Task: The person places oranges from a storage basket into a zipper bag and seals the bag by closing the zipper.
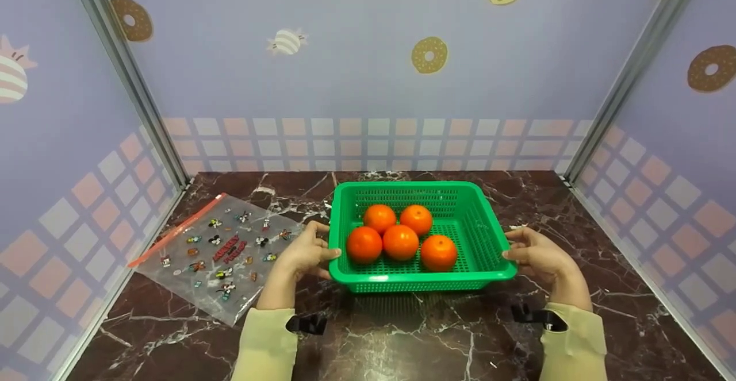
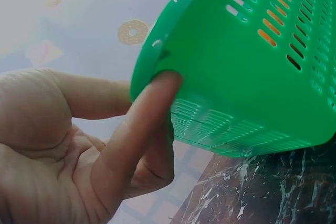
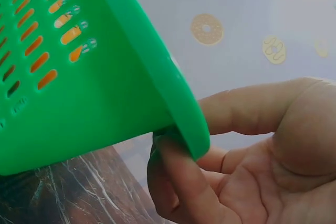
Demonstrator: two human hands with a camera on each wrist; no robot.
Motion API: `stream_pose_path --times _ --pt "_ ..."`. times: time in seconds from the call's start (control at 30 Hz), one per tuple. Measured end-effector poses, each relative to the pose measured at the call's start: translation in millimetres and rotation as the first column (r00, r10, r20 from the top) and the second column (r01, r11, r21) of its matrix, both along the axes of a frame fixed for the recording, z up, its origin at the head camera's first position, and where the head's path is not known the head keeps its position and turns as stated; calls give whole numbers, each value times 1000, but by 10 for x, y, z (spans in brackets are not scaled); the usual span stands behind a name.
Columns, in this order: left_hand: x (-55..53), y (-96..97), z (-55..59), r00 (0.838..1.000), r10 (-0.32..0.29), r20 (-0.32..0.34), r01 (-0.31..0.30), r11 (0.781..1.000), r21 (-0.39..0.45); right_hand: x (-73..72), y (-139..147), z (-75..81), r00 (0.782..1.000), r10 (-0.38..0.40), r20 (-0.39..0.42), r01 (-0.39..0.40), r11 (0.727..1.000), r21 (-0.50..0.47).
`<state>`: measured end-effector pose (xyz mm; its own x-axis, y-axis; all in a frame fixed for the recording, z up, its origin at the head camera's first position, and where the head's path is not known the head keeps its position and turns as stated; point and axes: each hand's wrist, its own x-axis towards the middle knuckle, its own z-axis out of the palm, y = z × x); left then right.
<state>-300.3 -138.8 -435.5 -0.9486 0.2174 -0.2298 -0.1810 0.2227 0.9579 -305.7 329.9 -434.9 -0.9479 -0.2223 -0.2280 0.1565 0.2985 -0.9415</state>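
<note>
A green plastic basket with slotted walls is held between both hands, close over the dark marbled table. Several round oranges lie inside, mostly toward its left side. My left hand grips the left rim, thumb on top and fingers curled underneath against the outer wall. On the opposite side, my right hand pinches the right rim in the same way, its fingers under the lip. Through the slots in both wrist views, orange patches of the fruit show.
A clear zip bag with an orange-red seal and small printed cartoon figures lies flat on the table, left of the basket. Patterned panels enclose the back and both sides, with metal posts at the corners.
</note>
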Motion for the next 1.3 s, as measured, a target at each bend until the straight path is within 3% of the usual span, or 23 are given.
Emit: stream_pose_path --times 0.3,0.6,0.93,1.3 --pt "10 -8 13 1000 -8 5 8 1000 -10 -13 -38 -8 1000 -19 19 21 994 -103" --pt "13 -12 11 1000 -13 -2 13 1000 -27 -57 -56 -53 995 -95 7 95 993 -75" --pt "22 -13 9 1000 -10 4 10 999 -37 -47 -15 -54 999 -33 3 33 997 -71" --pt "71 -3 51 1000 -22 -4 22 996 -83 -30 7 -31 1000 -19 17 20 998 -67"
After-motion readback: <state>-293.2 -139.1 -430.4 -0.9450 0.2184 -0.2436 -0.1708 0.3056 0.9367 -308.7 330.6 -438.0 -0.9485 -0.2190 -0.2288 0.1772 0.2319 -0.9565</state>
